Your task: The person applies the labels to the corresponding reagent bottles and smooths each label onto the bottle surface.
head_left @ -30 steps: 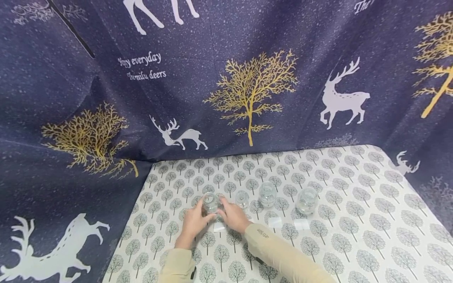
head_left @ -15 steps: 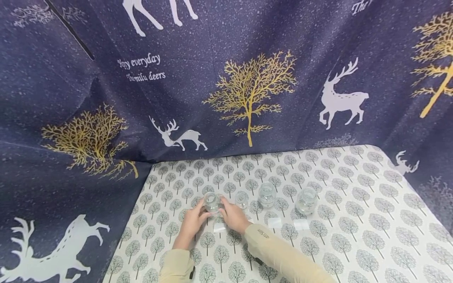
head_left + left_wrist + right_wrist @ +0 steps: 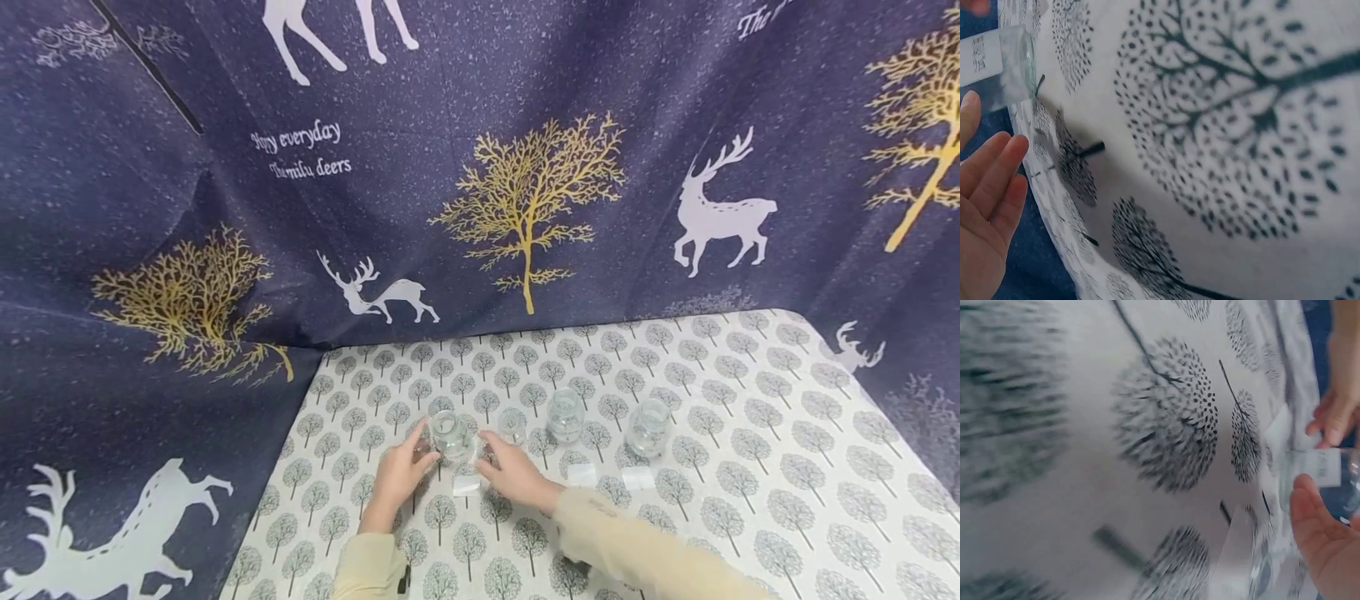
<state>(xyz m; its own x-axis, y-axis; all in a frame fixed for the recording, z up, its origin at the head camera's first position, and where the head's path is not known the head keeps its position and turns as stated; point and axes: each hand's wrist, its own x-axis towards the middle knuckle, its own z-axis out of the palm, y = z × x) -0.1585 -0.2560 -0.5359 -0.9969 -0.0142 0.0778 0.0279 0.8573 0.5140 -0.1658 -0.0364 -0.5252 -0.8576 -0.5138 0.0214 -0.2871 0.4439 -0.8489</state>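
A clear glass jar (image 3: 452, 437) with a white label (image 3: 982, 56) sits on the tree-print cloth between the two hands. To its left is my left hand (image 3: 397, 477), thumb and fingers spread beside the glass; its lower fingers lie straight in the left wrist view. My right hand (image 3: 517, 475) is at the jar's right, a small gap from it in the head view, fingers loosely extended. From the right wrist camera, the right thumb (image 3: 1304, 494) overlaps the labelled jar. Whether the left fingertips touch the glass, I cannot tell.
A small glass jar (image 3: 513, 425) stands just beyond the right hand. Two larger glass jars (image 3: 566, 415) (image 3: 649, 429) stand farther right. White cards (image 3: 467, 485) (image 3: 582, 474) (image 3: 638, 477) lie on the cloth in front. A dark deer-print curtain (image 3: 405, 167) hangs behind.
My right hand has drawn back to the right, off the jar it touched before. The left hand has eased slightly left and its fingers have loosened. The jar has shifted slightly right.
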